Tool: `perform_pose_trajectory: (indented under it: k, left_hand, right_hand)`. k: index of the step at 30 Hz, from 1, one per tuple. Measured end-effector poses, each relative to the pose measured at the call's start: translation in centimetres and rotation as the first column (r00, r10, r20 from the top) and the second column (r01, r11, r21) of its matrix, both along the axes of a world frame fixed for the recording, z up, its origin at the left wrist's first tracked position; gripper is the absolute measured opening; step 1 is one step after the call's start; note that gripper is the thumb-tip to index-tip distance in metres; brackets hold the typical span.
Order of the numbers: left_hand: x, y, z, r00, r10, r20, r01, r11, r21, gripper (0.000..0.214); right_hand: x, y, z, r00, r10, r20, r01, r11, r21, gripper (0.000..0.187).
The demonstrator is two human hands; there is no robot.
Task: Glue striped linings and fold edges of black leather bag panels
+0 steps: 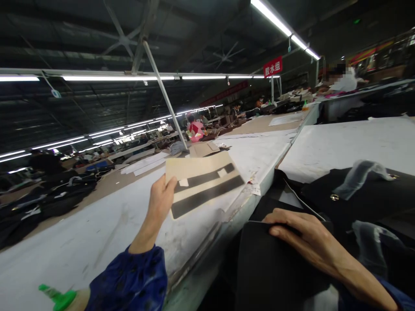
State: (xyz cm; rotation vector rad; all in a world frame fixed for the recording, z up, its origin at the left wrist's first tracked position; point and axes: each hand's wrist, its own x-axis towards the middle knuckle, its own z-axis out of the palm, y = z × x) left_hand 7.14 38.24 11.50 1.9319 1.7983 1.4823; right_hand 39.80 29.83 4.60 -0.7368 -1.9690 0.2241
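A cream-coloured panel (201,162) with two dark strips and two small pale tabs is tilted up over the white table top. My left hand (161,196) grips its left edge, the thumb across the front. On the right, my right hand (300,233) closes over the upper edge of a black bag panel (269,268), with the fingertips along the rim. Behind that hand lie more black bag pieces (350,185) with gold rings and clear plastic wrapped on their straps. What is inside the black piece is hidden.
The paper-covered table (106,242) has a hard edge running diagonally. A green-capped bottle (63,298) stands at lower left. Black pieces (61,207) lie at far left, brown boards (204,149) beyond the panel. A person (343,80) sits at upper right.
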Motion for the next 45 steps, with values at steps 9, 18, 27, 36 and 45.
perform_pose_trajectory:
  k: [9,18,27,36,45]
  left_hand:
    - [9.6,-6.0,-4.7,0.851,-0.475,0.224,0.513,0.844,-0.159,0.022]
    - [10.8,-8.0,-5.3,0.662,-0.453,0.597,0.681,0.697,-0.227,0.020]
    - [11.3,-9.3,-3.8,0.567,-0.599,0.566,0.799,0.566,-0.202,0.024]
    - [11.5,-10.1,-3.2,0.512,-0.636,0.577,0.846,0.491,-0.208,0.038]
    - [11.5,-10.1,-3.3,0.488,-0.650,0.582,0.859,0.476,-0.188,0.039]
  right_hand:
    - [-0.3,-0.8,0.6,0.976,-0.215,0.030,0.204,0.955,0.213,0.013]
    - [-1.4,0.0,-0.2,0.958,-0.281,-0.062,0.284,0.891,0.354,0.016]
    - [-1.7,-1.3,0.1,0.927,-0.373,-0.031,0.347,0.826,0.444,0.023]
    - [-1.4,-1.5,-0.3,0.933,-0.360,-0.004,0.325,0.836,0.441,0.036]
    - [-1.6,-1.7,0.3,0.923,-0.384,0.008,0.335,0.814,0.475,0.027]
